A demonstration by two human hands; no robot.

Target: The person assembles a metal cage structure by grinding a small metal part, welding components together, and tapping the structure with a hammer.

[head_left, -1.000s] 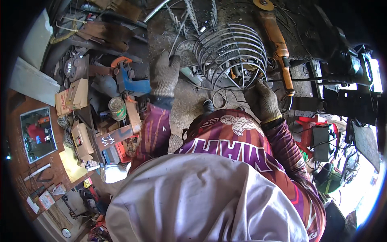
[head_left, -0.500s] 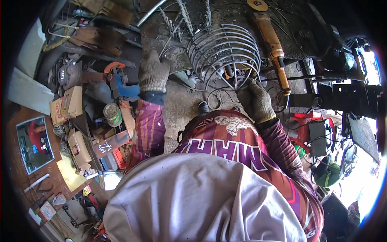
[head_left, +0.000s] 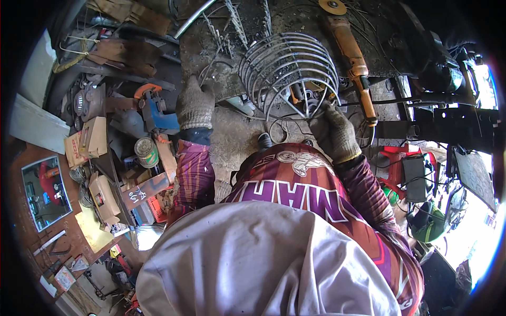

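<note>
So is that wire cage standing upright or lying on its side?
On its side: the wire cage has its hoops standing on edge across the bench, and the right hand grips its near rim.

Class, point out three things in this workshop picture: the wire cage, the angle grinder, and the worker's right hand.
wire cage (head_left: 287,68), head view, curved wire ribs.
angle grinder (head_left: 352,55), head view, orange body.
right hand (head_left: 334,131), head view, back of the glove.

bench (head_left: 237,131): dirty metal top | on it: wire cage (head_left: 290,73), orange angle grinder (head_left: 350,52), bent rods (head_left: 232,21)
</note>
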